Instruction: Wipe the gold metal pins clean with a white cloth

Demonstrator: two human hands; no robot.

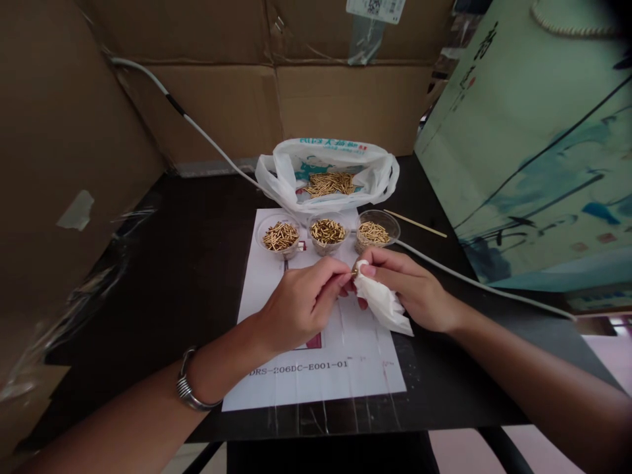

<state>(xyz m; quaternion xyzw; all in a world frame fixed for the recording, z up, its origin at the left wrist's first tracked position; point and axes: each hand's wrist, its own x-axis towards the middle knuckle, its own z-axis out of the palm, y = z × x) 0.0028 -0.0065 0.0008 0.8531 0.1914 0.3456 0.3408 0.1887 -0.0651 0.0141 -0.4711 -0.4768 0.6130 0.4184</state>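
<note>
My left hand [299, 299] is closed in a pinch on a small brass pin [354, 272], between thumb and forefinger. Just to its right, my right hand [422, 289] grips a crumpled white tissue [382, 301], whose loose end hangs below the fingers. The two hands nearly meet at the pin, and its far end seems to lie against the tissue. Behind them stand three clear plastic cups, the left cup [260, 242], the middle cup [326, 249] and the right cup [395, 227], all holding small brass pins.
A white plastic bag [281, 174] behind the cups holds a heap of brass pins [332, 184]. A printed paper sheet [355, 375] lies taped on the dark table [207, 263]. A wooden stick [415, 224] and a white cable [474, 281] are right; cardboard walls [345, 99] enclose the back.
</note>
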